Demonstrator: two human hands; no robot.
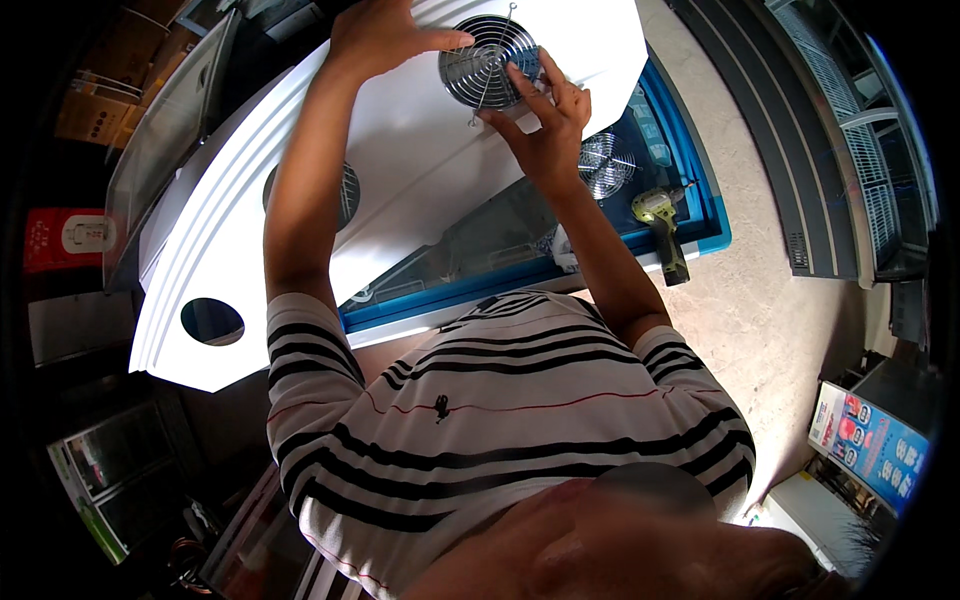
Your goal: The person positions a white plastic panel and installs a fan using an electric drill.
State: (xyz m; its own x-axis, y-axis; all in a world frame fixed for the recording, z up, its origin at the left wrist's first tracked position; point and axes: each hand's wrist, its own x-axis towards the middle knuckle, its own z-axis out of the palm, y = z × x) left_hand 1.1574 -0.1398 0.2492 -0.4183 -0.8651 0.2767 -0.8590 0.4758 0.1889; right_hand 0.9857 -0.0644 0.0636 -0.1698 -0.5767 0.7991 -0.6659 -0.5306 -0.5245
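Note:
A round wire fan guard (487,62) lies against a large white panel (420,170), over a dark round hole in it. At the guard's left rim, my left hand (385,38) is open, its thumb stretched onto the wires and its other fingers partly cut off by the picture's top. My right hand (550,112) grips the guard from the right, fingertips on its rings and thumb by the lower mounting eyelet. Behind my right forearm, more wire guards (606,166) rest on a blue-framed glass top, beside a green and black cordless drill (660,225).
Two more round holes open in the panel, one partly behind my left forearm and a lower one (212,322). The blue frame (712,215) edges the glass below the panel. A red box (65,240) stands at left; a blue printed carton (880,440) sits at lower right.

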